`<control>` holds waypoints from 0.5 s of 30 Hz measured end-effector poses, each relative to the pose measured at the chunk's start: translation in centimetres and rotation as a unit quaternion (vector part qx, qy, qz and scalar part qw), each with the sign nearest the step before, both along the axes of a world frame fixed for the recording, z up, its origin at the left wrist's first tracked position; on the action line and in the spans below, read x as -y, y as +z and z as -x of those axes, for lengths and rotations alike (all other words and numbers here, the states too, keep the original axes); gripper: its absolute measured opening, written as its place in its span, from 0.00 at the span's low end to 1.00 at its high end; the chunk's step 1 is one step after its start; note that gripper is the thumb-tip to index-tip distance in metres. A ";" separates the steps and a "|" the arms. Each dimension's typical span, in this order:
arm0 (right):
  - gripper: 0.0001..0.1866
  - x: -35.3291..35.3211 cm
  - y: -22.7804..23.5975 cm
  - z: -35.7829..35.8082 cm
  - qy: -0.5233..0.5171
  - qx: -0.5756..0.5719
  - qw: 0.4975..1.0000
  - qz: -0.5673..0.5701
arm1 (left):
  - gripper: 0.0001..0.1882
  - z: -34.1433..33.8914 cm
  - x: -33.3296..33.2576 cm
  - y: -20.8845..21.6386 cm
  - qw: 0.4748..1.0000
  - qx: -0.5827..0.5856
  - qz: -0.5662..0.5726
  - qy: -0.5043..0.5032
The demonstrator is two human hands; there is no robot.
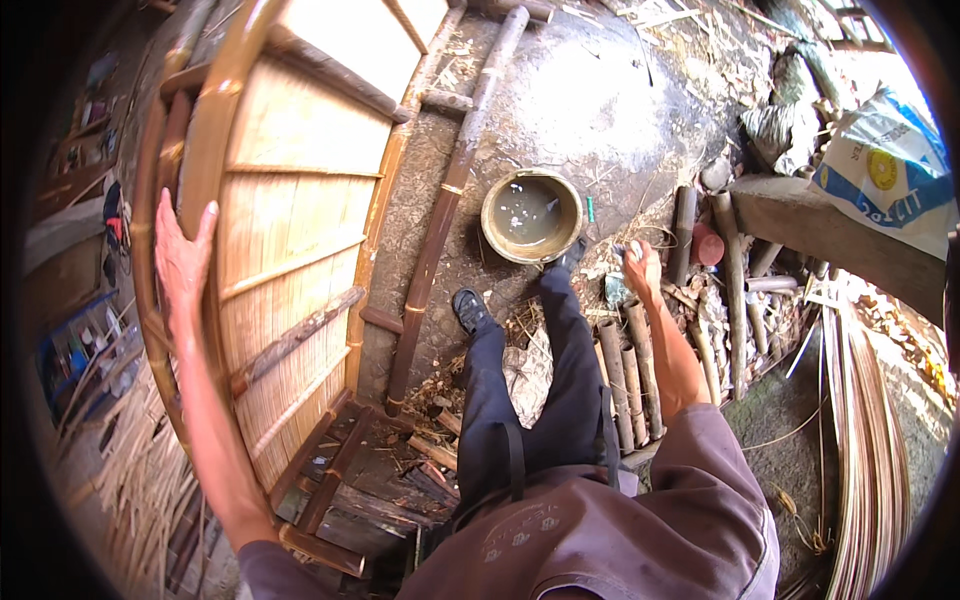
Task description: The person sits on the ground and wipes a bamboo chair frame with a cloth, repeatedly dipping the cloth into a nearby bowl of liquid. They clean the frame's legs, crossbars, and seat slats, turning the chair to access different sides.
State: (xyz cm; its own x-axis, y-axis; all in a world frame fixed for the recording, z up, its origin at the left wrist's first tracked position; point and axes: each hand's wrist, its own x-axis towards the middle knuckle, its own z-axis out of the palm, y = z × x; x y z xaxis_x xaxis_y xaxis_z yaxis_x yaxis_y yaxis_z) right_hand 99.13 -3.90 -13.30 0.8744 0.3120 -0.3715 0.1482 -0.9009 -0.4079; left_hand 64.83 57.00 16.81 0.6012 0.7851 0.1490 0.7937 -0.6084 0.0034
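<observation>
My left hand lies along the bamboo frame of a large piece of bamboo furniture. Its fingers are stretched out and the thumb is apart. Pale split-bamboo panels fill the frame, crossed by thin rods. Out to the right, my right hand is closed, its fingers bent together. What it holds is too small to make out; a thin pale strand curves close by. Between the two hands, beyond my feet, a round bucket holds cloudy water.
A dark bamboo pole lies beside the furniture. Several short bamboo lengths stand below my right hand. A white and blue sack rests on a ledge at right. Long bamboo strips lie at far right, more strips at left.
</observation>
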 end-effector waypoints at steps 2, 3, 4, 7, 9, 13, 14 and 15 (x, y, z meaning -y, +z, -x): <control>0.27 -1.0 -6.1 -2.5 -0.052 -0.076 0.996 0.003 | 0.43 -3.9 -1.4 -0.7 0.996 -0.015 0.080 0.030; 0.28 -2.3 -8.4 -3.2 -0.056 -0.100 0.993 -0.010 | 0.42 -4.8 -1.9 -2.1 0.995 -0.079 0.012 0.065; 0.28 -3.4 -10.5 -3.2 -0.058 -0.130 0.990 -0.020 | 0.41 -4.7 -2.6 -3.1 0.983 -0.148 -0.056 0.098; 0.28 -6.2 -17.8 -4.9 -0.008 -0.084 0.996 -0.017 | 0.39 -3.4 -3.6 -2.6 0.988 -0.097 -0.119 -0.001; 0.28 -6.8 -23.9 -6.1 -0.009 -0.151 0.986 -0.063 | 0.39 -3.4 -2.4 -0.7 0.986 -0.102 -0.114 0.061; 0.29 -3.3 -28.8 -8.5 -0.135 -0.285 0.942 -0.116 | 0.38 -5.4 -5.7 -7.1 0.996 -0.044 -0.070 0.015; 0.29 -6.4 -25.5 -6.5 -0.127 -0.327 0.928 -0.124 | 0.38 -3.7 -3.8 -3.9 0.992 -0.072 -0.090 0.049; 0.32 -9.0 -21.7 -4.8 -0.072 -0.289 0.952 -0.064 | 0.37 -1.5 -2.3 -0.8 0.990 -0.081 -0.095 0.072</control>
